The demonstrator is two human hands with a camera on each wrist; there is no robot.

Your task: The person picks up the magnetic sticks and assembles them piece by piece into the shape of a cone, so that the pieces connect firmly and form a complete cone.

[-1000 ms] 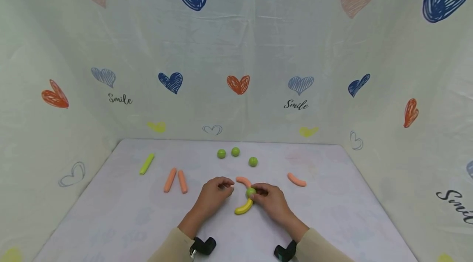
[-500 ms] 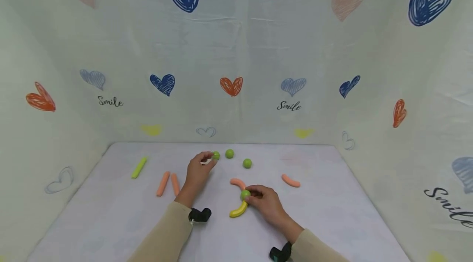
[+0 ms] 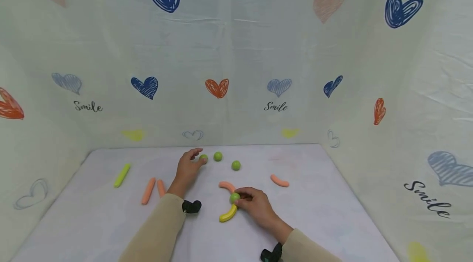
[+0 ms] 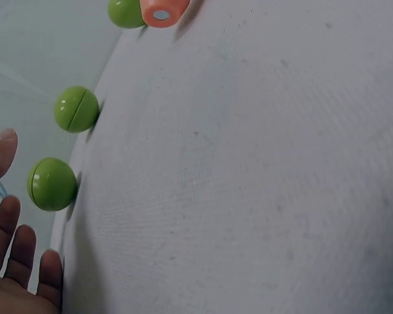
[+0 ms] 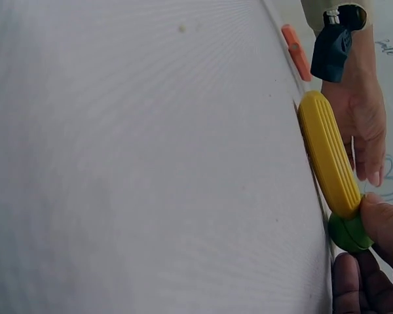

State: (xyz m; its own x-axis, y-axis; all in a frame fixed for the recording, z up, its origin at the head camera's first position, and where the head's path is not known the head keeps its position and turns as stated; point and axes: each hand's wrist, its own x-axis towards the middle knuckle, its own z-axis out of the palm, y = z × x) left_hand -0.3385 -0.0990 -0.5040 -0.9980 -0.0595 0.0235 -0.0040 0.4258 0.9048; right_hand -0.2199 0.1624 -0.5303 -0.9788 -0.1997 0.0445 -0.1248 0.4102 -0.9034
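Observation:
With thumb and fingers, my right hand (image 3: 256, 206) pinches a green ball (image 3: 234, 198) on the table, mid-front in the head view. A curved yellow piece (image 3: 228, 214), ridged along its side in the right wrist view, reaches from this ball toward the front. A curved orange piece (image 3: 227, 186) reaches from it toward the back left. At the far side, my left hand (image 3: 186, 171) is spread around another green ball (image 3: 203, 157). In the left wrist view, that ball (image 4: 52, 184) lies between the thumb and the fingers (image 4: 19, 255), with gaps around it.
Two more green balls, one farther back (image 3: 218, 156) and one nearer (image 3: 236, 165), sit right of my left hand. Straight orange sticks (image 3: 148, 191) and a yellow-green stick (image 3: 122, 175) lie at left. Another curved orange piece (image 3: 279, 180) lies at right. A heart-printed curtain (image 3: 236, 118) borders the table.
My left hand has moved away from the joined pieces to the leftmost far ball. My right hand keeps its hold on the near ball. The head view has shifted to the right.

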